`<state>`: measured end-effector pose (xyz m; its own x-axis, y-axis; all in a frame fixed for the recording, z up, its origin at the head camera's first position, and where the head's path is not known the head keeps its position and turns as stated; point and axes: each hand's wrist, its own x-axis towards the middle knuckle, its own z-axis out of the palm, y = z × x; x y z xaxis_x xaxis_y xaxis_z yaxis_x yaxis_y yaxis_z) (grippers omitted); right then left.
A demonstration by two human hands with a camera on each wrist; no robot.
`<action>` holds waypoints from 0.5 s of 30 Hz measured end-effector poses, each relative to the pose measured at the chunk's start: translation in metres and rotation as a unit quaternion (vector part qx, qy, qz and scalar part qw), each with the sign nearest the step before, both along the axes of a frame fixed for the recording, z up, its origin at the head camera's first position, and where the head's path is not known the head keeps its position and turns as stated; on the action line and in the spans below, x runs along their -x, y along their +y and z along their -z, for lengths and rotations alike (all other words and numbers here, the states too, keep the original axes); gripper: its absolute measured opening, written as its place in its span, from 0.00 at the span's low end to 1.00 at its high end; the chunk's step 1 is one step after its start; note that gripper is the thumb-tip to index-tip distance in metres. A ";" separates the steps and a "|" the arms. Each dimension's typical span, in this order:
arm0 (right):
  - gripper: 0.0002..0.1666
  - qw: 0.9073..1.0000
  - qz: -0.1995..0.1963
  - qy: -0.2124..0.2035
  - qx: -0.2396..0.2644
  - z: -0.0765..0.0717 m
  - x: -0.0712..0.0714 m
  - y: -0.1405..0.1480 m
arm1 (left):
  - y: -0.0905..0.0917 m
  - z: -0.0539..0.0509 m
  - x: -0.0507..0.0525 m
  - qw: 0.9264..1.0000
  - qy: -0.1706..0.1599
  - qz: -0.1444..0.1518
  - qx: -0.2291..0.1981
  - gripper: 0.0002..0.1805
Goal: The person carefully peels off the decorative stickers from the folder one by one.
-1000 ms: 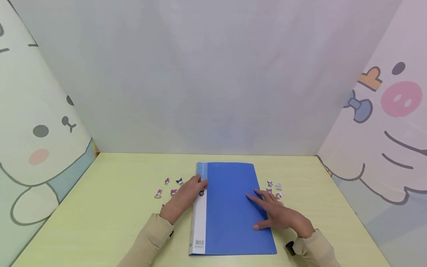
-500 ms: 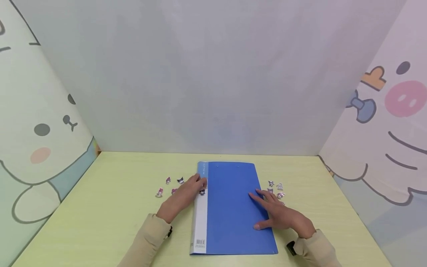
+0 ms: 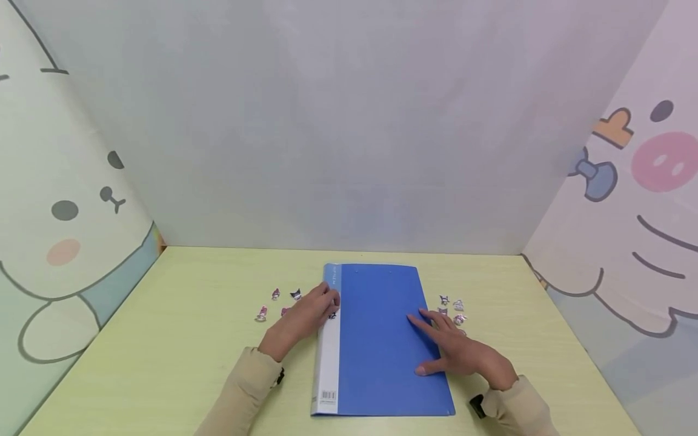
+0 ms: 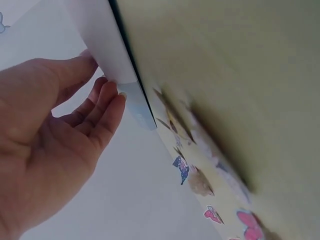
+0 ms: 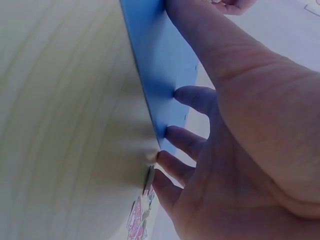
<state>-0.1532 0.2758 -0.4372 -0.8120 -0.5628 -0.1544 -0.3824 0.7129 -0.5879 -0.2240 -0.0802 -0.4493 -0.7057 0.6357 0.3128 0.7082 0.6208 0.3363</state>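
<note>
A blue ring-type file folder (image 3: 382, 357) lies closed, its white spine strip (image 3: 327, 363) toward the left. At the upper spine, my left hand (image 3: 308, 312) has its fingers bent and its thumb near them, seemingly pinching a small sticker that they hide. A small dark cartoon sticker (image 3: 332, 315) sits on the spine just below that thumb. In the left wrist view the left hand's fingertips touch the spine's edge (image 4: 135, 105). My right hand (image 3: 455, 348) rests with spread fingers on the folder's right side; the right wrist view shows fingertips on the blue cover (image 5: 155, 60).
Several cartoon stickers (image 3: 262, 313) lie left of the folder, some partly behind the left hand. Another group of stickers (image 3: 459, 304) lies to the right, near the right fingers. A pale yellow table (image 3: 196, 303) bears everything, with a grey-white wall (image 3: 349, 151) behind.
The view has shifted slightly. My left hand makes only small movements at the upper spine, and the right hand stays on the folder.
</note>
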 end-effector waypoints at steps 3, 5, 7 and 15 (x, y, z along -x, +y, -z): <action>0.58 1.000 0.000 -0.001 0.000 0.000 0.000 0.001 | 0.001 0.001 0.002 1.000 0.003 0.003 0.003 0.04; 0.58 1.000 -0.001 0.001 0.001 0.000 -0.001 0.001 | 0.002 0.002 0.002 1.000 0.001 0.003 0.003 0.06; 0.58 1.000 -0.002 0.001 0.002 0.001 0.000 0.001 | 0.003 0.002 0.003 1.000 -0.006 0.003 0.001 0.07; 0.59 1.000 -0.001 -0.003 -0.001 0.001 0.000 0.001 | 0.000 0.000 0.002 1.000 -0.004 0.011 -0.020 0.09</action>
<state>-0.1528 0.2772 -0.4381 -0.8098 -0.5644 -0.1604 -0.3801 0.7128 -0.5894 -0.2265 -0.0800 -0.4493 -0.6950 0.6375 0.3324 0.7180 0.5914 0.3671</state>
